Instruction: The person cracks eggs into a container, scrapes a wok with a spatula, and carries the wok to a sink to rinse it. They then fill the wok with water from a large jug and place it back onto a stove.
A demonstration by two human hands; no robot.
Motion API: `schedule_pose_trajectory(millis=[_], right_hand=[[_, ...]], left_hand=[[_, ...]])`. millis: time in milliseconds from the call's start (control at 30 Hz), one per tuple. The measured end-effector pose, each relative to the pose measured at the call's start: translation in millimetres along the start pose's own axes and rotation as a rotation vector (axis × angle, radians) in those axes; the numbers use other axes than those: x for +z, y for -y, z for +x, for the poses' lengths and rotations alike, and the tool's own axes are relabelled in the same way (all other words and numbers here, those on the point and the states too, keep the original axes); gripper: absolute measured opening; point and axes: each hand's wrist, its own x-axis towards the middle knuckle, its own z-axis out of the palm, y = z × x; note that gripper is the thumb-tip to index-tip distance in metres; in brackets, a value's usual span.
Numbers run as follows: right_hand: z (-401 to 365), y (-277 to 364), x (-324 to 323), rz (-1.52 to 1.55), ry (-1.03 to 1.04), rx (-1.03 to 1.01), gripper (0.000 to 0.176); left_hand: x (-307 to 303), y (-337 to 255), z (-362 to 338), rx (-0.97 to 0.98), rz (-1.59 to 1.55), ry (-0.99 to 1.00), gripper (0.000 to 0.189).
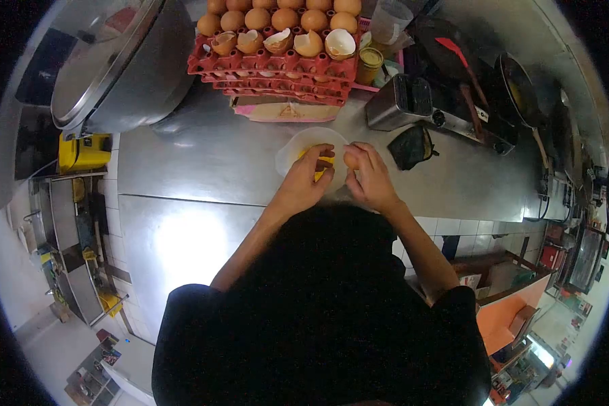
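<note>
A translucent white bowl [287, 153] stands on the steel counter in front of me, with yellow egg yolk [325, 160] in it. My left hand [307, 179] is over the bowl's near side, fingers curved and thumb apart, with nothing visible between them. At the bowl's right rim, my right hand [373, 179] grips a brown egg [350, 161]; fingers cover part of it. Beyond the bowl, stacked red egg trays [271, 66] carry whole brown eggs [284, 19] and, along the front row, several broken eggshells [308, 44].
A large metal pot [142, 74] stands at left. A metal stove [446, 115] is at right, with a red spatula [461, 59] and a frying pan [521, 91] nearby. A dark cloth [411, 147] lies right of my hands. A plastic jug [389, 24] stands beside the trays.
</note>
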Motion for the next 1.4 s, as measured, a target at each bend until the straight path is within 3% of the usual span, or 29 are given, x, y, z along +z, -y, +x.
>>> schedule_pose_trajectory(millis=[167,233,267,300,367,433,467,533,567,633,767,967,1033,1100,1133,1167,1200,1233,1333,1400], right_hand=[[-10.5,-1.4,10.1,-0.066,-0.025,-0.082,0.057],[3.4,17.0,-0.5,0.165,0.105,0.106,0.056],[7.0,18.1,5.7,0.268,0.01,0.062,0.052],[13.4,20.8,15.4,0.377,-0.082,0.004,0.049],[21.4,31.8,25.1,0.684,-0.098,0.177,0.047],[33.5,39.4,6.1,0.741,0.032,0.399,0.04],[37.2,30.6,15.8,0.724,-0.009,0.398,0.04],[45.2,9.1,39.1,0.781,0.205,0.387,0.037],[46.8,4.0,40.4,0.773,0.191,0.382,0.037],[50.1,6.8,33.2,0.482,0.351,0.19,0.032],[52.3,0.5,53.8,0.402,0.231,0.184,0.033],[60.2,-8.1,49.5,0.457,0.401,0.176,0.035],[60.9,-5.3,52.5,0.342,0.334,0.168,0.033],[61.1,-6.6,56.4,0.505,0.302,0.184,0.027],[65.0,-11.6,51.9,0.494,0.43,0.252,0.026],[59.8,-12.6,53.5,0.597,0.245,0.147,0.028],[67.4,-12.0,48.6,0.362,0.336,0.182,0.028],[67.5,-11.4,44.5,0.488,0.354,0.241,0.025],[71.2,7.7,4.0,0.304,0.409,0.215,0.028],[72.3,3.0,0.6,0.254,0.324,-0.013,0.032]], left_hand=[[3.2,8.4,-1.4,0.019,-0.024,0.026,0.054],[0.5,-9.1,-2.3,0.038,-0.044,0.011,0.064],[-1.5,-21.2,-4.3,0.082,0.01,0.004,0.067],[-4.4,-11.3,-3.8,0.142,0.02,-0.043,0.06],[-12.3,-18.8,-6.3,0.211,0.078,-0.043,0.045],[-18.9,-15.1,-8.5,0.209,0.194,-0.103,0.037],[-21.6,-15.7,-7.1,0.242,0.194,-0.076,0.037],[-29.5,-13.8,-8.5,0.182,0.22,-0.008,0.036],[-30.9,-11.9,-8.1,0.198,0.222,-0.002,0.036],[-33.7,-8.0,-8.2,0.131,0.314,0.02,0.037],[-32.6,6.2,-4.9,0.139,0.348,-0.003,0.039],[-28.2,-5.4,-3.7,0.109,0.383,-0.026,0.036],[-26.5,5.3,-4.8,0.241,0.388,-0.087,0.034],[-26.4,-2.8,0.3,0.247,0.376,-0.061,0.034],[-26.8,-0.4,0.6,0.22,0.434,-0.098,0.033],[-27.6,0.6,3.0,0.267,0.481,-0.118,0.034],[-27.7,-8.8,1.1,0.232,0.494,-0.137,0.034],[-25.3,-11.8,1.1,0.216,0.442,-0.161,0.033],[-24.7,-12.0,3.1,0.211,0.342,-0.185,0.031],[-28.6,-18.9,0.4,0.205,0.428,-0.17,0.033]])
